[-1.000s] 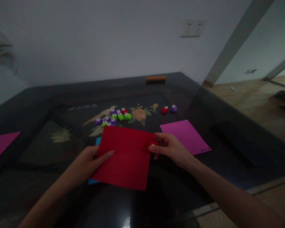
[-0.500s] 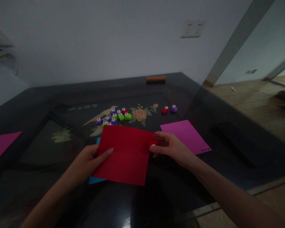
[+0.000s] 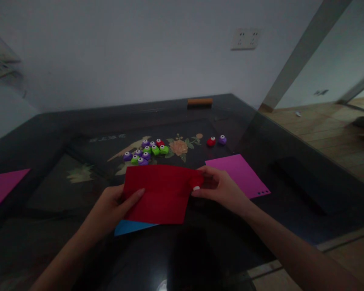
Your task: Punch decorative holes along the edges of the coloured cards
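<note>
My left hand (image 3: 113, 206) pinches the left edge of a red paper sheet (image 3: 159, 194), which is held tilted above the dark glass table (image 3: 218, 246). At the sheet's right edge my right hand (image 3: 223, 190) grips a small red punch (image 3: 196, 182) set against the paper. A blue sheet (image 3: 130, 227) lies on the table beneath the red one, with its corner showing below.
A cluster of several small purple, green and red punches (image 3: 147, 150) sits behind the red sheet; a red punch (image 3: 211, 141) and a purple punch (image 3: 222, 140) lie to the right. A magenta sheet (image 3: 239, 174) lies right of my right hand, another magenta sheet (image 3: 1, 186) at far left.
The red sheet's near edge has lifted and tipped up toward me, uncovering more of the blue sheet beneath. The red punch now shows at the sheet's right edge in my right hand.
</note>
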A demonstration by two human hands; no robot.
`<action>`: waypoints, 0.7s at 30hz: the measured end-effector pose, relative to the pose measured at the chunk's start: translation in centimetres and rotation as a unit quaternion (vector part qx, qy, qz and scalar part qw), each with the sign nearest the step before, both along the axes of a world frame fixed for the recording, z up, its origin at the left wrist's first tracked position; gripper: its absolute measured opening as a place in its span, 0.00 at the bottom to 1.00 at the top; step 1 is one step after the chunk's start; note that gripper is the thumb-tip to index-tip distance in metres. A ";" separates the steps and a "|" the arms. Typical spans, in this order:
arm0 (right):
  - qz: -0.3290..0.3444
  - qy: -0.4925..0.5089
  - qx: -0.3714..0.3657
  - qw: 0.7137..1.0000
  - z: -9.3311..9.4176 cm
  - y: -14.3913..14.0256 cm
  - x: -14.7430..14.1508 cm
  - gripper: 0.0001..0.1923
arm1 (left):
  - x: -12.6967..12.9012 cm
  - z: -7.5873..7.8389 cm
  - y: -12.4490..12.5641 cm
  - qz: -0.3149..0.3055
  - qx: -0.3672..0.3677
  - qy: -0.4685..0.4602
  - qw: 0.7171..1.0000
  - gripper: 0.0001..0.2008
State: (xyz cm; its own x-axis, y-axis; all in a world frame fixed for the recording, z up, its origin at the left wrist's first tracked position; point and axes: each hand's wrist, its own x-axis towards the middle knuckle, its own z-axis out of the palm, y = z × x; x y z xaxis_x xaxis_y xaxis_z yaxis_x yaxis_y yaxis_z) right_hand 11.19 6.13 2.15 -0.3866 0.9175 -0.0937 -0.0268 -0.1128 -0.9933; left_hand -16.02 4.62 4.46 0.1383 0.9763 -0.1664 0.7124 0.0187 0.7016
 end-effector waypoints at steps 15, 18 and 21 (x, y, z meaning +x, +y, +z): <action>0.005 -0.073 0.473 0.878 1.2 -2.6 1.3 0.26 | -0.1 0.2 -4.2 -0.118 0.424 0.009 0.898 0.20; 0.009 -0.066 0.502 0.862 1.1 -3.0 1.4 0.27 | -0.7 0.0 -4.4 -0.134 0.451 0.034 0.882 0.21; 0.005 -0.064 0.534 0.843 0.9 -3.2 1.5 0.30 | -1.2 -0.7 -4.1 -0.145 0.474 0.033 0.868 0.22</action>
